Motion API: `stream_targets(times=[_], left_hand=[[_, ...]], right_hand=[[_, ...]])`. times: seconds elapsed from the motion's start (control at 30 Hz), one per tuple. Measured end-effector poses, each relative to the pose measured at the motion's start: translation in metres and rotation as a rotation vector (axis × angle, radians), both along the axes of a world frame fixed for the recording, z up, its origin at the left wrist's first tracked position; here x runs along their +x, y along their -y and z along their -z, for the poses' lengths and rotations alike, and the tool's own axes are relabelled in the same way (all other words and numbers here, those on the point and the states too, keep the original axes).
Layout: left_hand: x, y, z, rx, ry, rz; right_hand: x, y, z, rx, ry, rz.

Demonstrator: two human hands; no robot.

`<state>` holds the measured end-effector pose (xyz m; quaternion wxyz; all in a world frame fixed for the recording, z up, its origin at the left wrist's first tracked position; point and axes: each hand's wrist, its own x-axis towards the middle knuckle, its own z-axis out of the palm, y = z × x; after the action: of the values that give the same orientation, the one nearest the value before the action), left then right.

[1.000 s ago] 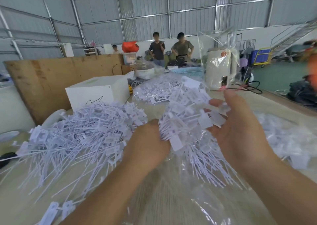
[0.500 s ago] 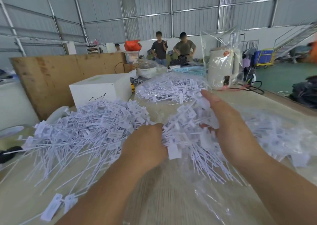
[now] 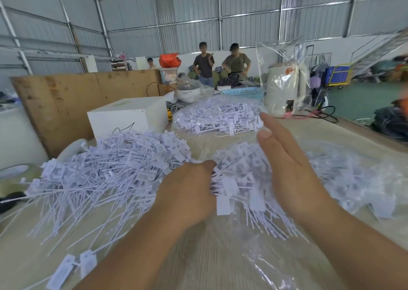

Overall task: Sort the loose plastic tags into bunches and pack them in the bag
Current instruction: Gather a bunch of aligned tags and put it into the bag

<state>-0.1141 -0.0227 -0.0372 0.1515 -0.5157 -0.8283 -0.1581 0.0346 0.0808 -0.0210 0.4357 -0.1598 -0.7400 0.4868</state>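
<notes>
Tags everywhere — white plastic ones with long thin tails. A big loose pile (image 3: 106, 170) lies on the left of the bench (image 3: 198, 256). A smaller bunch (image 3: 240, 183) sits in the middle, between the two hands, on top of a clear bag (image 3: 271, 265) that lies flat on the bench.

The left hand (image 3: 187, 192) has its fingers curled in against the left edge of the bunch, gripping it. The right hand (image 3: 291, 170) is flat, with straight fingers close together, and it presses against the right side of the bunch.

Farther back lies a full bag (image 3: 218, 117) of tags. More bagged tags (image 3: 357, 179) lie to the right of the right hand.

Behind the big pile stands a white box (image 3: 128, 117), and behind that a wood board (image 3: 72, 99). A white kettle (image 3: 284, 91) in clear wrap stands at the back — a blue basket (image 3: 245, 93) is beside it. Three people (image 3: 204, 66) are far off by the wall.
</notes>
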Motion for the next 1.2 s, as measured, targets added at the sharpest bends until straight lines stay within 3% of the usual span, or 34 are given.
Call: stream_targets(times=[0.27, 0.37, 0.5, 0.67, 0.73, 0.9, 1.07, 1.2], left_hand=[[0.011, -0.002, 0.005, 0.065, -0.035, 0.045], [0.007, -0.001, 0.002, 0.012, 0.010, 0.043], [0.002, 0.004, -0.007, 0.033, 0.156, 0.072], [0.009, 0.001, 0.000, 0.072, 0.042, 0.041], [0.008, 0.001, 0.002, 0.072, 0.026, 0.030], [0.009, 0.000, 0.001, 0.060, -0.029, 0.009], [0.011, -0.004, 0.006, 0.086, -0.062, -0.005], [0.007, -0.001, 0.001, 0.158, 0.159, 0.038]], right_hand=[[-0.009, 0.007, 0.009, 0.030, 0.072, -0.115], [0.000, 0.007, -0.004, -0.048, 0.200, -0.174], [-0.002, -0.010, -0.018, -0.208, 0.185, -0.231], [-0.012, 0.011, -0.025, -0.119, 0.219, -0.189], [-0.003, 0.006, -0.006, -0.020, 0.162, -0.311], [-0.012, 0.004, -0.007, -0.151, 0.119, -0.201], [-0.010, 0.001, 0.013, -0.166, 0.071, -0.268], [-0.029, -0.007, 0.006, -0.191, 0.037, -0.152]])
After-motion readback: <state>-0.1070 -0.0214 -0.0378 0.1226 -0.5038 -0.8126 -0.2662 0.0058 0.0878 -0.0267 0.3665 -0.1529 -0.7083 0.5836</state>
